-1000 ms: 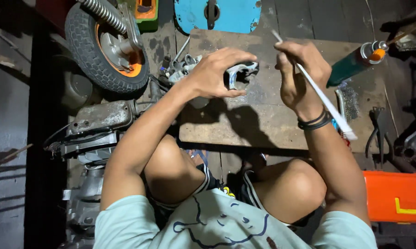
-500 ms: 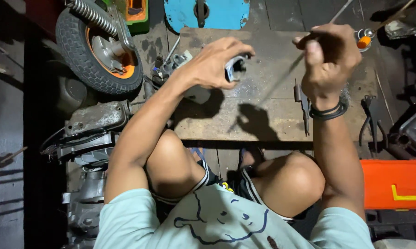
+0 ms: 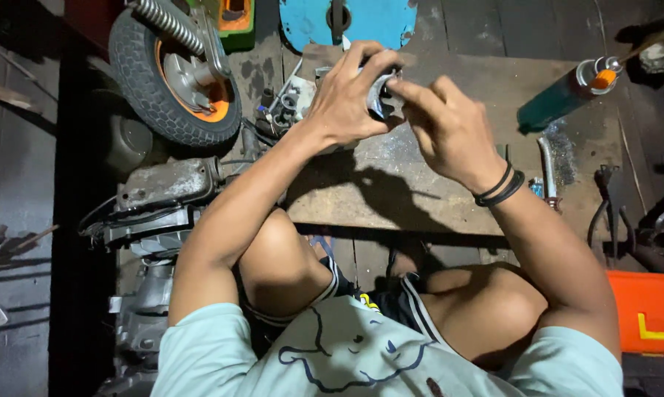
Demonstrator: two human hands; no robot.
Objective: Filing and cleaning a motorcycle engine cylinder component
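Metal glinted at upper centre of the head view, where the left hand [image 3: 344,103] clamped its fingers around a small grey engine part [image 3: 380,94] above the wooden board [image 3: 435,198]. The right hand [image 3: 450,132] met it with fingertips pinched on its edge, apparently turning or fitting something; the next move likely called for a steady grip. One scooter wheel [image 3: 174,77] lay upper left, one green spray can [image 3: 563,95] upper right, one orange toolbox [image 3: 652,312] lower right.

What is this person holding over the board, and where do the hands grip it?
A small metal engine part. The left hand wraps around its left side and top; the right hand pinches its right side with the fingertips.
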